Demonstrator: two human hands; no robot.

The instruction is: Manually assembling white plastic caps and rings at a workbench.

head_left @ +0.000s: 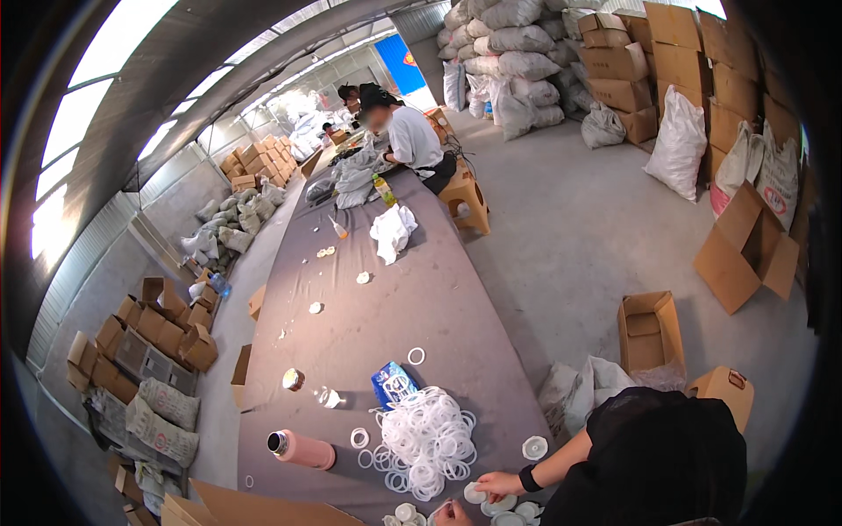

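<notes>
My right hand (502, 484), a dark band on its wrist, reaches in from the lower right. Its fingers are closed at the edge of a round white lid-like disc (474, 494). At the lower edge my left hand (453, 515) is partly cut off, its fingers bent together around something pale that I cannot make out. Several similar white discs (405, 512) lie by both hands, and a single disc (535, 448) lies farther right. Just beyond the hands is a heap of translucent white rings (425, 443), with a blue-and-white packet (394, 384) at its far side.
A pink flask (301, 450) lies on the dark-covered table (368, 324), left of the rings. Farther along are a white cloth (393, 233) and a bottle (383, 190). Another person (412, 140) sits at the far end. Open cartons (651, 331) stand on the floor at right.
</notes>
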